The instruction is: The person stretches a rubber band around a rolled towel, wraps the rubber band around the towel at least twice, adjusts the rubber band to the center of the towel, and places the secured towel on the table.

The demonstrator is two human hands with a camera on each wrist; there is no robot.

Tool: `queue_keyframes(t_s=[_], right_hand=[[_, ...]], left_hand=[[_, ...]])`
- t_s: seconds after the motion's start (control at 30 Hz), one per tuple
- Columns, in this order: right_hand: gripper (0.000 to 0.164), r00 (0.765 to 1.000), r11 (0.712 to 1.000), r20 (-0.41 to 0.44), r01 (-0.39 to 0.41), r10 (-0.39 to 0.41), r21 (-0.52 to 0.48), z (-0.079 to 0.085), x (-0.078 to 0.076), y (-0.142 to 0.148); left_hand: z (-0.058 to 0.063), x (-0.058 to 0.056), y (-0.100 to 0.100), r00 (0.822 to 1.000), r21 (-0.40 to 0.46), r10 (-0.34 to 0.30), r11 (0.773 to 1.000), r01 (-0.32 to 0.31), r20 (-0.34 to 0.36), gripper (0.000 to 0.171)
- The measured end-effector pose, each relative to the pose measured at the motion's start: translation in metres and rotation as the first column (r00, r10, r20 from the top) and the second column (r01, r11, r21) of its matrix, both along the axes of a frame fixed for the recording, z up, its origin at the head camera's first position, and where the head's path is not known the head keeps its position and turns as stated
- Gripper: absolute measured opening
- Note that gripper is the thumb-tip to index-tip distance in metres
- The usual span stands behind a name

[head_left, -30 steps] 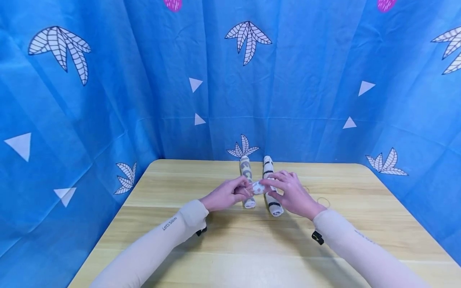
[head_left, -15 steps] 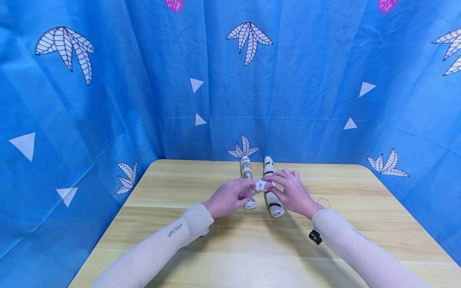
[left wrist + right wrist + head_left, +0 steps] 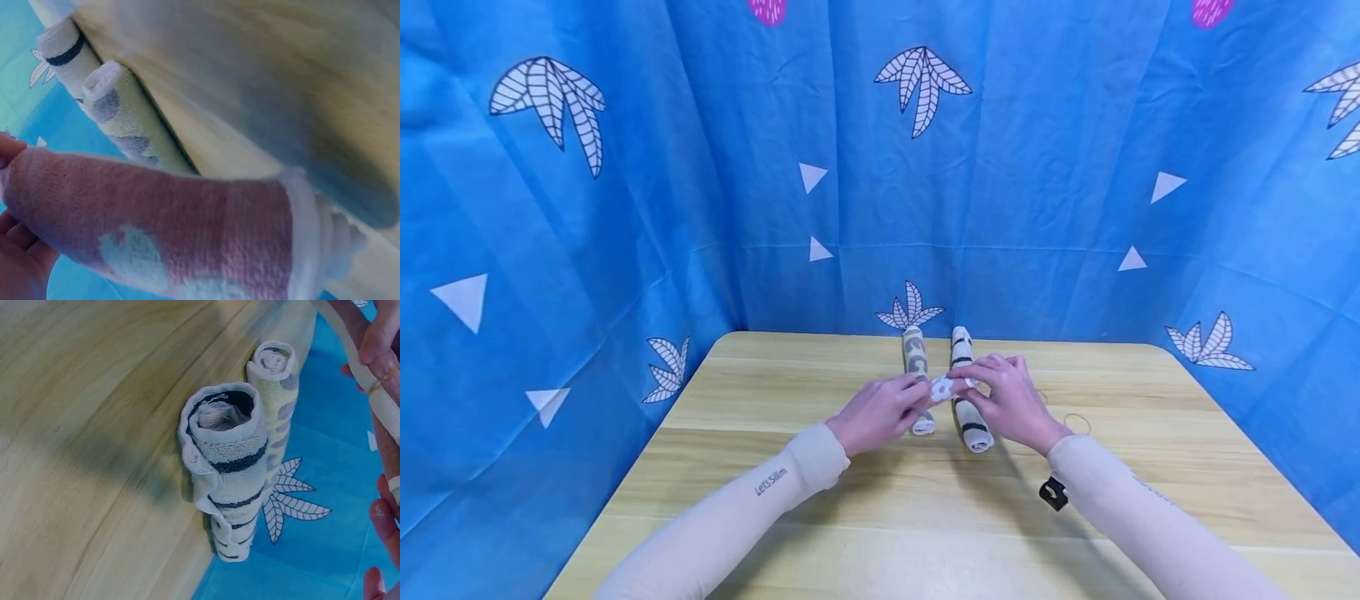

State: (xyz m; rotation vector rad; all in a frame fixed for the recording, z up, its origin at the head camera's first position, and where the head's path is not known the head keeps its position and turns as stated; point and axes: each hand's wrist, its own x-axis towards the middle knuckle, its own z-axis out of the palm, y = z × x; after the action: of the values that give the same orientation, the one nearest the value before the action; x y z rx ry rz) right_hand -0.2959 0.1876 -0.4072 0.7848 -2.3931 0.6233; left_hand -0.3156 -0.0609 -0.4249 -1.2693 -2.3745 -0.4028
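Both hands hold a rolled pink towel with pale flower shapes, raised over the table. My left hand grips its left part in the head view. Fingers and thumb of my right hand pinch the other end. In the right wrist view, a thin tan band crosses the pink towel near a thumb. Behind the hands lie two more towel rolls: a cream one with grey patches and a white one with black stripes. The striped roll shows its spiral end in the right wrist view.
A thin yellowish ring, like a rubber band, lies on the wooden table right of the right hand. A blue patterned curtain hangs behind the table and along both sides.
My left hand has shifted slightly right and turned on the pink towel, so its flower pattern shows differently. The right hand stays nearly in place. Both towel rolls on the table remain where they were.
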Motion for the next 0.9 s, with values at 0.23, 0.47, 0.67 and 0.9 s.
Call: queue_keyframes(t_s=[0.23, 0.47, 0.67, 0.9], right_hand=[[0.029, 0.996, 0.999, 0.090, 0.019, -0.016, -0.042, 0.001, 0.000, 0.003], [0.026, 0.967, 0.989, 0.256, 0.045, -0.008, -0.138, 0.005, 0.003, 0.006], [0.030, 0.927, 0.978, 0.368, 0.009, 0.069, -0.207, 0.010, 0.003, 0.008], [0.045, 0.963, 0.989, 0.239, -0.099, 0.123, -0.113, 0.009, 0.005, 0.012]], left_hand=[[0.000, 0.003, -0.007, 1.000, 0.000, 0.010, 1.000, -0.010, -0.003, 0.033], [-0.001, 0.006, -0.012, 0.992, -0.003, 0.084, 0.996, -0.084, 0.095, 0.019], [0.002, 0.003, -0.005, 0.970, -0.002, 0.121, 0.992, -0.123, 0.212, 0.024], [0.008, -0.001, -0.007, 0.909, 0.038, 0.141, 0.985, -0.169, 0.391, 0.020]])
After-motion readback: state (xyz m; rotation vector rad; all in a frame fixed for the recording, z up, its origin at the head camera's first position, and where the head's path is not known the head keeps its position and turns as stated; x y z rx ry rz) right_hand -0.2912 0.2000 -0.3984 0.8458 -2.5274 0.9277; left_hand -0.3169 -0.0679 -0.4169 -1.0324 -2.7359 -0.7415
